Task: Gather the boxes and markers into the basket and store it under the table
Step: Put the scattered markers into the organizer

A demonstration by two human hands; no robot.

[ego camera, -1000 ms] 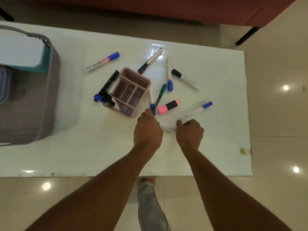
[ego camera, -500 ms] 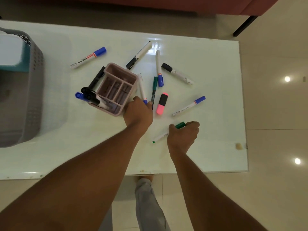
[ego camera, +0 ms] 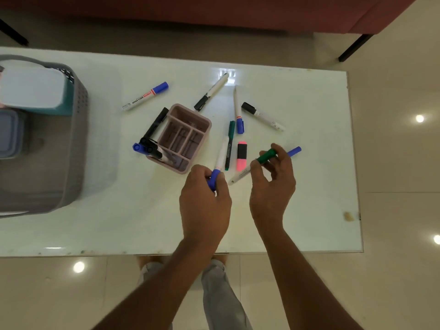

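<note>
My left hand (ego camera: 204,201) grips a white marker with a blue cap (ego camera: 220,160) near the pink organiser box (ego camera: 183,136). My right hand (ego camera: 273,186) holds a green-capped marker (ego camera: 266,156) lifted off the table. A pink highlighter (ego camera: 241,158), a dark green pen (ego camera: 229,144), a blue-capped marker (ego camera: 238,113), two black-capped markers (ego camera: 262,116) (ego camera: 212,91) and another blue-capped marker (ego camera: 145,96) lie loose on the white table (ego camera: 309,186). The grey basket (ego camera: 71,163) stands at the left.
The basket holds a white and teal box (ego camera: 35,89) and a bluish container (ego camera: 9,132). Several markers stand in or lean on the pink box. A red sofa (ego camera: 214,10) sits beyond the table's far edge. Tiled floor lies on the right.
My right hand has lifted the green-capped marker off the table. My left hand has closed on the blue-capped marker beside the pink box and drawn it back.
</note>
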